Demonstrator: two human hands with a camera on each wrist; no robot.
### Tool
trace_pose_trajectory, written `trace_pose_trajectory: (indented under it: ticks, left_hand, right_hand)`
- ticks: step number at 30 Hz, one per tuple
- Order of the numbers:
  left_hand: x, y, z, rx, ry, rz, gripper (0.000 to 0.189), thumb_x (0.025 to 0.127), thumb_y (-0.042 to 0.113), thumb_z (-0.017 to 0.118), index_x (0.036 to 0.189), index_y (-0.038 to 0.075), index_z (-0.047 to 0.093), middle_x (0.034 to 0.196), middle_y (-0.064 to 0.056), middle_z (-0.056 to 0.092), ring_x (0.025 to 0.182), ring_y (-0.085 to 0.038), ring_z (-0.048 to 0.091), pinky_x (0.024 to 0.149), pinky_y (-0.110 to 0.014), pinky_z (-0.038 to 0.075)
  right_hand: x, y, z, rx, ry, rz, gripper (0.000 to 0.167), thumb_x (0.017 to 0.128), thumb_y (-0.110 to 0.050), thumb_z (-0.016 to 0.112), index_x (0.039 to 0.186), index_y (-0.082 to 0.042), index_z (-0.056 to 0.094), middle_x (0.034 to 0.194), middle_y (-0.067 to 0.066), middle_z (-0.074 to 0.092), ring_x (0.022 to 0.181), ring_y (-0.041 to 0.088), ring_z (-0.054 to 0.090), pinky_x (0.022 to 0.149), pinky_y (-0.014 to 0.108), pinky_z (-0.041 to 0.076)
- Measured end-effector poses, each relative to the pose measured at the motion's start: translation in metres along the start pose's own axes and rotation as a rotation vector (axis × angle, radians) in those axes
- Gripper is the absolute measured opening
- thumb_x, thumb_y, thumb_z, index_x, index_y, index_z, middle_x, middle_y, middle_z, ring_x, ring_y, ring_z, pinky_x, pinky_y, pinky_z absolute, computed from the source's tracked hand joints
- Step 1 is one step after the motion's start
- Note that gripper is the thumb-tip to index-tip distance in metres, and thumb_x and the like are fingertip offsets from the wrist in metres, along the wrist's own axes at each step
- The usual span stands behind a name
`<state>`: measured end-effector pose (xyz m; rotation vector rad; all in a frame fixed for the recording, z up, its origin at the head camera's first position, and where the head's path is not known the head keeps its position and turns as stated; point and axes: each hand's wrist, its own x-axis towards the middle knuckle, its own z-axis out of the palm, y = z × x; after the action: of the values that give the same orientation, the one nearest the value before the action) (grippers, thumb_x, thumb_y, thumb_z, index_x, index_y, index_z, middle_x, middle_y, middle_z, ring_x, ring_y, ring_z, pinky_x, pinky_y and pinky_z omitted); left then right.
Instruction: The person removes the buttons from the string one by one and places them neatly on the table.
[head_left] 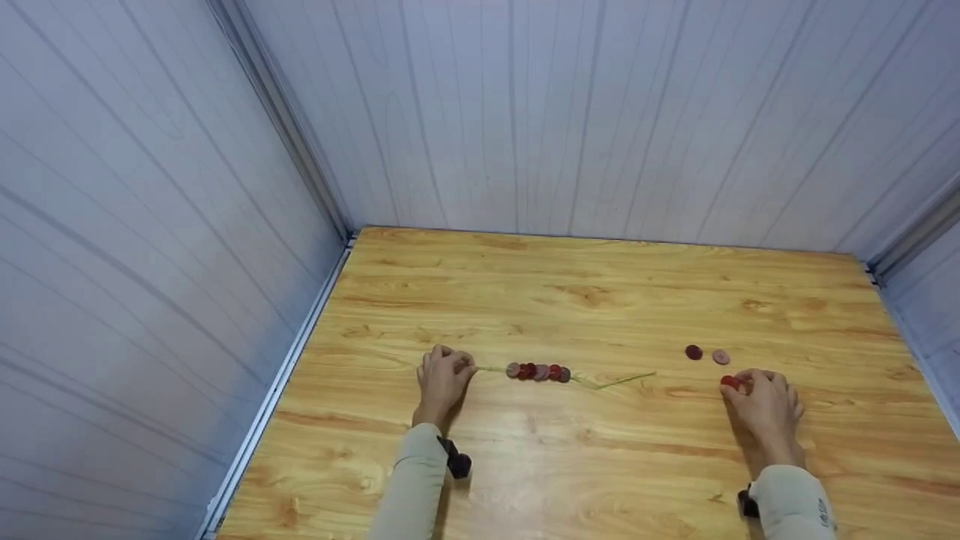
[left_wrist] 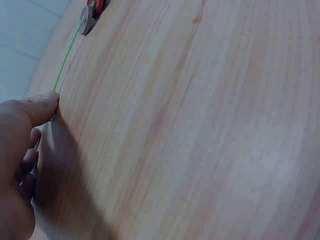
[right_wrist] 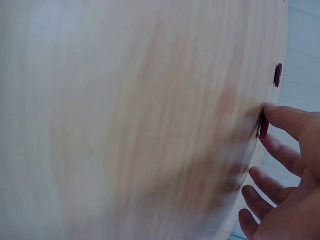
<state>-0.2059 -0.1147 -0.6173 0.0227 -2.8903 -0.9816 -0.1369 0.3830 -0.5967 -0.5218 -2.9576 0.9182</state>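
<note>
A green string (head_left: 628, 379) lies across the wooden table, threaded through a row of several red, dark red and dusty pink buttons (head_left: 541, 372). My left hand (head_left: 444, 381) pinches the string's left end between thumb and forefinger; the left wrist view shows the taut green string (left_wrist: 67, 56) running from the fingertips to a pink button (left_wrist: 86, 21). Well to the right of the string's loose end, my right hand (head_left: 766, 409) pinches a bright red button (head_left: 730, 382) by its edge. In the right wrist view that red button (right_wrist: 263, 128) is between thumb and forefinger, the other fingers spread.
Just beyond the right hand, a dark maroon button (head_left: 694, 352) and a dusty pink button (head_left: 721, 357) lie flat on the wooden table (head_left: 585, 292). Pale panelled walls (head_left: 540, 112) border the table at the back and both sides.
</note>
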Motion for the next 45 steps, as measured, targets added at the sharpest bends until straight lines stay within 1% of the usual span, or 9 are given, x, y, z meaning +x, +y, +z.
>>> trace_pose_trajectory:
  ticks: [3, 9, 13, 20, 26, 32, 37, 43, 45]
  left_hand:
    - [0.0, 0.0, 0.0, -0.002, 0.005, 0.003, 0.007, 0.085, 0.032, 0.072, 0.083, 0.025, 0.07, 0.109, -0.004, 0.054, 0.099, -0.027, 0.044, 0.086, -0.048, 0.03]
    - [-0.002, -0.001, 0.001, 0.017, 0.02, 0.037, 0.007, 0.084, 0.029, 0.073, 0.084, 0.023, 0.069, 0.109, -0.006, 0.053, 0.099, -0.028, 0.045, 0.084, -0.049, 0.032]
    - [-0.001, 0.0, 0.0, 0.017, 0.001, 0.023, 0.007, 0.085, 0.031, 0.071, 0.085, 0.025, 0.07, 0.112, -0.006, 0.054, 0.101, -0.029, 0.046, 0.087, -0.049, 0.032]
    - [-0.001, 0.0, -0.001, 0.015, -0.014, 0.015, 0.007, 0.085, 0.033, 0.071, 0.084, 0.027, 0.069, 0.112, -0.005, 0.054, 0.102, -0.028, 0.046, 0.087, -0.049, 0.031]
    - [-0.001, -0.001, 0.0, 0.013, -0.01, 0.013, 0.007, 0.086, 0.034, 0.071, 0.085, 0.026, 0.07, 0.111, -0.004, 0.054, 0.1, -0.027, 0.045, 0.087, -0.049, 0.031]
    - [-0.001, -0.001, 0.001, 0.012, -0.006, 0.02, 0.008, 0.085, 0.034, 0.071, 0.086, 0.026, 0.07, 0.109, -0.003, 0.054, 0.098, -0.026, 0.045, 0.087, -0.048, 0.031]
    - [-0.002, 0.0, 0.0, -0.008, -0.014, 0.016, 0.007, 0.086, 0.033, 0.071, 0.085, 0.026, 0.07, 0.11, -0.004, 0.054, 0.1, -0.027, 0.045, 0.09, -0.049, 0.031]
    - [-0.002, 0.0, 0.0, -0.013, -0.008, 0.01, 0.008, 0.086, 0.033, 0.071, 0.085, 0.025, 0.07, 0.108, -0.004, 0.054, 0.1, -0.026, 0.045, 0.091, -0.05, 0.031]
    - [-0.002, 0.0, 0.001, -0.015, -0.004, 0.01, 0.008, 0.086, 0.033, 0.071, 0.085, 0.025, 0.07, 0.108, -0.004, 0.054, 0.1, -0.026, 0.045, 0.09, -0.05, 0.031]
  right_hand:
    - [0.0, -0.001, 0.0, -0.004, 0.003, -0.001, 0.047, 0.092, -0.039, 0.061, 0.12, -0.002, 0.054, 0.139, 0.033, 0.032, 0.12, 0.054, 0.027, 0.096, 0.067, 0.014]
    - [0.0, 0.001, 0.001, -0.029, -0.004, -0.021, 0.051, 0.094, -0.043, 0.057, 0.123, -0.002, 0.053, 0.139, 0.033, 0.032, 0.12, 0.056, 0.027, 0.094, 0.068, 0.016]
    - [0.001, 0.001, 0.001, -0.036, -0.004, -0.016, 0.051, 0.094, -0.043, 0.057, 0.123, -0.001, 0.052, 0.139, 0.033, 0.032, 0.12, 0.056, 0.027, 0.095, 0.067, 0.016]
    - [0.001, 0.0, 0.0, -0.035, -0.013, 0.008, 0.053, 0.094, -0.042, 0.058, 0.125, 0.0, 0.051, 0.14, 0.034, 0.031, 0.122, 0.056, 0.025, 0.097, 0.067, 0.015]
    - [0.0, -0.004, -0.001, -0.017, -0.007, -0.017, 0.053, 0.095, -0.039, 0.057, 0.129, 0.001, 0.049, 0.14, 0.035, 0.029, 0.123, 0.056, 0.024, 0.097, 0.067, 0.015]
    - [0.0, -0.014, -0.005, 0.013, 0.025, -0.055, 0.052, 0.096, -0.036, 0.055, 0.132, 0.001, 0.046, 0.141, 0.034, 0.029, 0.126, 0.057, 0.022, 0.096, 0.068, 0.015]
    - [0.0, -0.027, -0.007, 0.044, 0.079, -0.09, 0.045, 0.095, -0.03, 0.057, 0.129, -0.001, 0.051, 0.14, 0.031, 0.033, 0.127, 0.055, 0.024, 0.095, 0.068, 0.017]
    - [0.001, -0.045, -0.004, 0.085, 0.136, -0.161, 0.037, 0.094, -0.025, 0.059, 0.122, 0.0, 0.055, 0.136, 0.027, 0.039, 0.124, 0.051, 0.029, 0.097, 0.067, 0.017]
    - [0.002, -0.051, -0.001, 0.099, 0.15, -0.185, 0.036, 0.094, -0.024, 0.06, 0.121, -0.001, 0.056, 0.135, 0.026, 0.041, 0.122, 0.049, 0.031, 0.096, 0.065, 0.019]
